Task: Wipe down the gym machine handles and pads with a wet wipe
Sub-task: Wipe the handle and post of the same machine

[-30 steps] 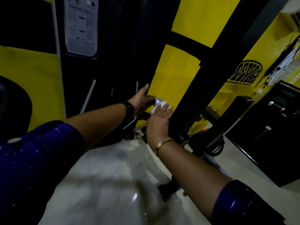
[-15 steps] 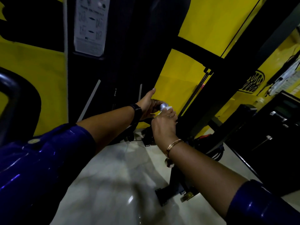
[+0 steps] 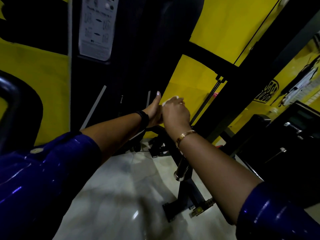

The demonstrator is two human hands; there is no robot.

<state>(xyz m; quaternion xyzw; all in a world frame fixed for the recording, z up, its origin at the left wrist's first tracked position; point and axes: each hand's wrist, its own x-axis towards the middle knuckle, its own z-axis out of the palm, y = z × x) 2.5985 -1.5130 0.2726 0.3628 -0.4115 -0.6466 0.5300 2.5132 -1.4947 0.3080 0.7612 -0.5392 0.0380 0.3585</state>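
Note:
My right hand [image 3: 175, 113] is curled over a white wet wipe [image 3: 170, 99], of which only a crumpled edge shows above the knuckles. It covers the machine's handle, so the handle itself is hidden. My left hand [image 3: 153, 112] sits right behind it, touching it, thumb pointing up and fingers hidden behind my right hand; it seems to hold the same handle. Both hands meet in front of the dark weight-stack housing [image 3: 138, 49].
A chrome peg [image 3: 181, 168] juts out under my right forearm, above the machine's black base foot [image 3: 187, 201]. A slanted black frame post [image 3: 242, 94] rises at right. An instruction placard [image 3: 97, 26] hangs top left. A black curved bar [image 3: 7, 101] is at far left. The floor [image 3: 121, 196] is pale tile.
My right hand has slid over the handle's chrome tip, which is now covered along with most of the wipe. Both hands sit closer together, and the view has tilted down.

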